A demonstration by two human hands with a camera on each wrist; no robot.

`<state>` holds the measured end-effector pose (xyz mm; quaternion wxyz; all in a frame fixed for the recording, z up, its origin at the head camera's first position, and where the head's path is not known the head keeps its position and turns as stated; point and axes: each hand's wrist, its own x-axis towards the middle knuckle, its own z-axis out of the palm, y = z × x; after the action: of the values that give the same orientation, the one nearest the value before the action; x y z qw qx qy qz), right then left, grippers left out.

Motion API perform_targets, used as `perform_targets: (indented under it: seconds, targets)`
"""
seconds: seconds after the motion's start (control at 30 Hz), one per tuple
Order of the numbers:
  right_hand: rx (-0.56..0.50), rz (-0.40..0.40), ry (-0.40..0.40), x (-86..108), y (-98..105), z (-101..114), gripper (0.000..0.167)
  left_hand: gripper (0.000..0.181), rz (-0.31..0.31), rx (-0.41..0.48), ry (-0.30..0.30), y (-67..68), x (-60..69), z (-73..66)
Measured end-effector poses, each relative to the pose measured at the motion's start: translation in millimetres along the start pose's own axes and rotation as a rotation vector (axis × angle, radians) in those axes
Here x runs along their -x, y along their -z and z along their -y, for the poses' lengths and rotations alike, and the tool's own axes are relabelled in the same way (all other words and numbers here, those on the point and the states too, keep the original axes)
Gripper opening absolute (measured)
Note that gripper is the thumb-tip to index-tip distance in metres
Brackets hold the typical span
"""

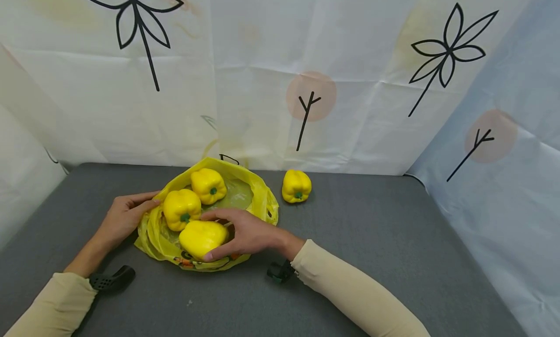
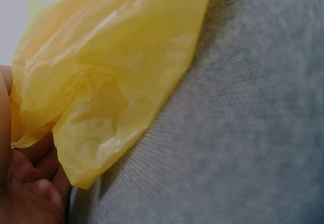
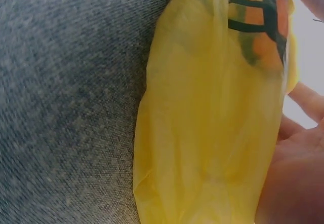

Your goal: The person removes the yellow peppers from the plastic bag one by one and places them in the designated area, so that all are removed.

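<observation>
A yellow plastic bag (image 1: 266,193) lies with its mouth spread wide on the table. Its left rim is pinched by my left hand (image 1: 122,213), and in the left wrist view the bag film (image 2: 116,77) hangs beside the curled fingers. My right hand (image 1: 251,232) reaches over the bag's right side, thumb and fingers around a yellow bell pepper (image 1: 202,239) lying on its side at the front. Two more yellow bell peppers, one in the middle (image 1: 180,205) and one at the back (image 1: 207,185), sit inside. The right wrist view shows mostly the bag's printed side (image 3: 212,107).
Another yellow bell pepper (image 1: 296,185) stands on the grey table (image 1: 372,239), right of the bag near the back edge. Behind the table hangs a pale curtain (image 1: 249,108) with plant drawings. A dark wrist strap (image 1: 113,278) is on the left forearm.
</observation>
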<state>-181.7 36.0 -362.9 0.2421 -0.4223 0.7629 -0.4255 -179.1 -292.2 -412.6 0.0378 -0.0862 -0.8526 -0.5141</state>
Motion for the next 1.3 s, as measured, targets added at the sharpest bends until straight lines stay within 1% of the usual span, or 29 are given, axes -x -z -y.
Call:
perform_targets:
  seconds: [0.13, 0.27, 0.33, 0.43, 0.53, 0.6, 0.7, 0.83, 0.93, 1.07, 1.13, 1.3]
  targets:
    - [0.024, 0.001, 0.018, 0.2, 0.5, 0.4, 0.069, 0.049, 0.001, 0.005, -0.001, 0.0, -0.2, 0.4]
    - [0.067, -0.028, 0.019, 0.4, -0.6, -1.2, 0.070, 0.049, -0.002, 0.005, -0.009, -0.5, -0.3, 1.1]
    - [0.076, -0.035, 0.029, 0.4, -0.8, -1.8, 0.072, 0.049, 0.001, 0.021, -0.012, -1.0, -0.2, 1.3]
    - [0.057, -0.019, 0.060, 0.0, -0.1, -2.6, 0.074, 0.049, 0.006, 0.044, -0.017, -1.5, -0.1, 1.5]
    - [0.018, 0.009, 0.091, -0.6, 1.0, -3.3, 0.070, 0.049, 0.011, 0.058, -0.017, -1.6, 0.0, 1.7]
    - [0.009, 0.017, 0.095, -0.9, 1.5, -3.1, 0.067, 0.049, 0.013, 0.057, -0.016, -1.2, 0.2, 1.8]
    - [0.040, -0.003, 0.067, -0.2, 1.1, -2.2, 0.064, 0.049, 0.016, 0.054, -0.015, -0.7, 0.3, 2.1]
    - [0.100, -0.038, 0.002, 0.8, -1.1, -1.2, 0.069, 0.049, 0.016, 0.048, -0.015, -0.5, 0.4, 1.7]
    - [0.127, -0.040, 0.010, -0.3, -2.2, -1.8, 0.072, 0.049, 0.014, 0.044, -0.017, -0.8, 0.5, 0.9]
    - [0.118, -0.013, 0.049, -2.4, -1.7, -3.1, 0.073, 0.049, 0.010, 0.041, -0.021, -1.4, 0.5, 0.2]
    - [0.108, -0.008, 0.036, -2.7, -1.5, -3.2, 0.072, 0.049, 0.008, 0.040, -0.020, -1.5, 0.6, -0.3]
    - [0.126, -0.040, -0.020, -2.4, -2.0, -2.4, 0.075, 0.049, 0.009, 0.032, -0.014, -0.9, 0.8, -1.3]
